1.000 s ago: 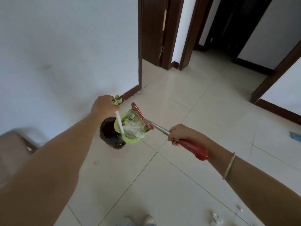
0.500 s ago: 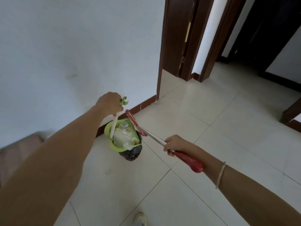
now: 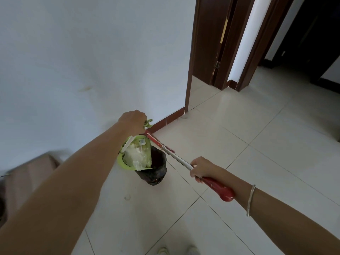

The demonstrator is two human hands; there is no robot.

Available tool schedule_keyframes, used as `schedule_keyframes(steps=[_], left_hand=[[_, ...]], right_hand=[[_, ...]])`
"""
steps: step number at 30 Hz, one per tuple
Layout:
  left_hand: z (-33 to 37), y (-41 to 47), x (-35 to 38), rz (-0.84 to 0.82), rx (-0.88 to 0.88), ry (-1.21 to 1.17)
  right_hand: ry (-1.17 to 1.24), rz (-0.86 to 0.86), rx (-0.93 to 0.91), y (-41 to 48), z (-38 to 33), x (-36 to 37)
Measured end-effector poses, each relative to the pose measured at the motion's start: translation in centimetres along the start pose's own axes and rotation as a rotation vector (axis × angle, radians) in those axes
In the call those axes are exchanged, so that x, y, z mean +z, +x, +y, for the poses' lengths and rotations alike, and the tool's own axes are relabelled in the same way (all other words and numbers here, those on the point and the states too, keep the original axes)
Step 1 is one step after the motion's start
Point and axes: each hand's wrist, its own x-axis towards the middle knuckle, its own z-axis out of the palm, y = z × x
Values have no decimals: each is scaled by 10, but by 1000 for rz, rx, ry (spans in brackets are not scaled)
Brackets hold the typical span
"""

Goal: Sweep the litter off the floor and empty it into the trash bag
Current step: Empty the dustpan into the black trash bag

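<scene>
The left hand (image 3: 132,120) is closed around the top of the white handle of a lime-green plastic dustpan (image 3: 135,157); the grip is firm, with a green clip seen just past the knuckles. The dustpan is held tilted above a black plastic trash bag (image 3: 156,169), which is set on the pale tiled floor (image 3: 239,153) near the white wall (image 3: 92,52). White crumpled litter (image 3: 137,156) is held in the pan, at its lower lip over the bag mouth. The right hand (image 3: 201,167) is closed on the metal shaft of a red-handled broom (image 3: 217,188), whose red head is seen just beside the pan's upper edge. A silver bangle (image 3: 251,200) is worn on the right wrist
</scene>
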Motion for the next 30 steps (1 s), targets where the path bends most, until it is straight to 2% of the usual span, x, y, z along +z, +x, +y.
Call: schedule_keyframes(steps=[13,30], left_hand=[[43,8,11,-49,88,251],[61,-5,38,-98,165,467]], right_hand=[[-11,-9,2,14,37,-32],[-89,-16,38,21,57,-42]])
